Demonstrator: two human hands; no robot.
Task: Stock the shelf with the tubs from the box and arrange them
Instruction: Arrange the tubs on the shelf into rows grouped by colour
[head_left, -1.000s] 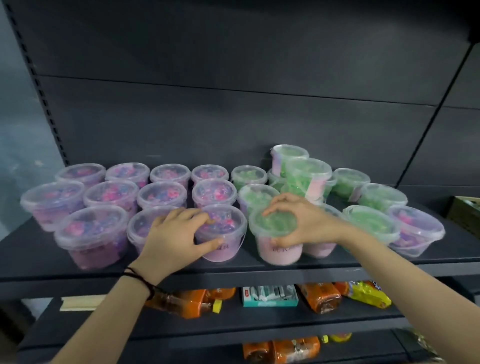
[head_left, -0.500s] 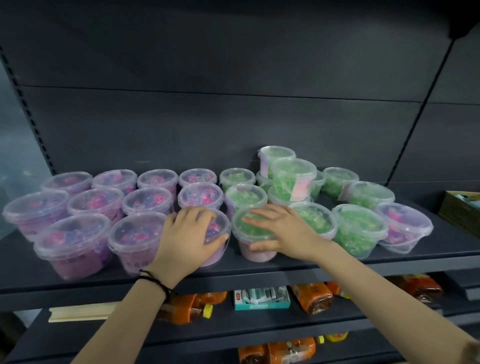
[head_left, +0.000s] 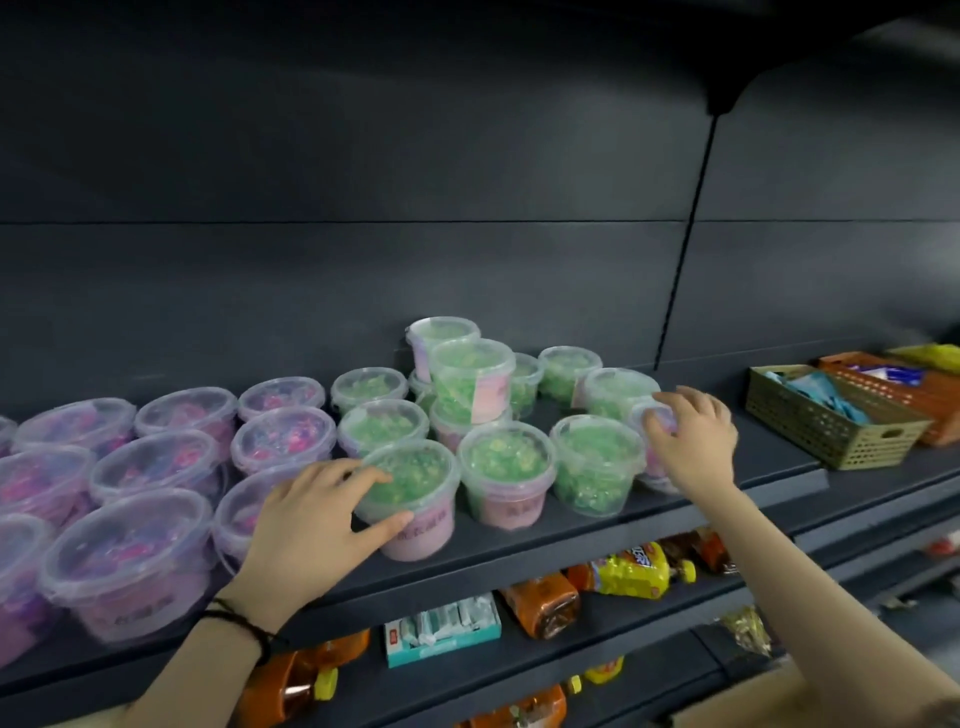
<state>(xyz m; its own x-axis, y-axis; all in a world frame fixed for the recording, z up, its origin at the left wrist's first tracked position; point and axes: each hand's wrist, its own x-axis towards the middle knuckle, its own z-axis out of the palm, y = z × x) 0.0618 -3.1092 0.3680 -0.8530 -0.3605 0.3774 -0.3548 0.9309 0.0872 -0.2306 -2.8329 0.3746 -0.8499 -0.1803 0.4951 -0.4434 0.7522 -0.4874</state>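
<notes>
Change: both hands have shifted rightward along the row. The left hand (head_left: 311, 519) has left a purple tub for the front green tub (head_left: 415, 493). The right hand (head_left: 693, 441) has left that green tub for the end purple tub (head_left: 652, 415).
Left hand: fingers lie over the lid and the thumb presses the wall, so it holds the front green tub.
Right hand: fingers curl over the lid rim of the end purple tub, gripping it. Most of that tub is hidden behind the hand.
Tub positions: all are on the shelf (head_left: 597, 535). The purple tubs (head_left: 156, 467) are left of the left hand, the green tubs (head_left: 501, 467) between the hands, and the stacked green tubs (head_left: 470, 379) beyond them, toward the back panel.
Contents: clear lidded plastic holding lumpy green or pink-purple pieces, with a pale pink band low on some walls.
Handling (judgement): probably light, with thin walls that flex and smooth lids that may slip. Best taken round the rim, thumb opposite fingers, not by the lid alone. The stacked ones could topple if nudged.
Baskets: the olive basket (head_left: 831, 421), right of the right hand, holds blue packets. The orange basket (head_left: 883, 379) is just behind it, contents unclear.
Below the hands: orange bottles (head_left: 540, 603) and a teal box (head_left: 441, 629).
Supply box: not clearly in view.
</notes>
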